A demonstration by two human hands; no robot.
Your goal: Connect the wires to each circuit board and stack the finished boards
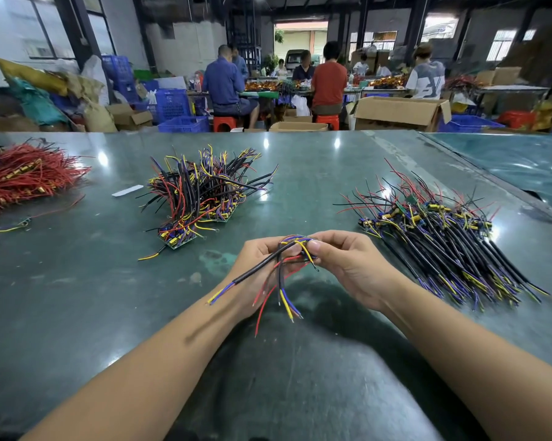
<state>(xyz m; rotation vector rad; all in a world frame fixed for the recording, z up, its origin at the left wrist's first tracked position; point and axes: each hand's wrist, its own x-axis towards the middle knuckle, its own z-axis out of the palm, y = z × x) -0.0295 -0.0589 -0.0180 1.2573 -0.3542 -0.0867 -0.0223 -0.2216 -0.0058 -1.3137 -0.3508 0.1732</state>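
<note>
Left hand [262,259]: fingers curled round a wired circuit board [295,246], wires hanging toward the person.
Right hand [341,259]: fingers pinch the same board's wires.
Finished stack [201,195]: beyond the fingers, to their left, on the worktop [300,173].
Loose wired boards [443,237]: right of the fingers.
Red wires [23,176]: far left.

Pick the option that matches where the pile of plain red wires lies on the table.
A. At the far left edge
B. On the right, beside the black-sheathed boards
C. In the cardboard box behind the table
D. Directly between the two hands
A: the pile of red wires sits at the table's far left, while the left hand and right hand hold a wired board at the centre.
</note>
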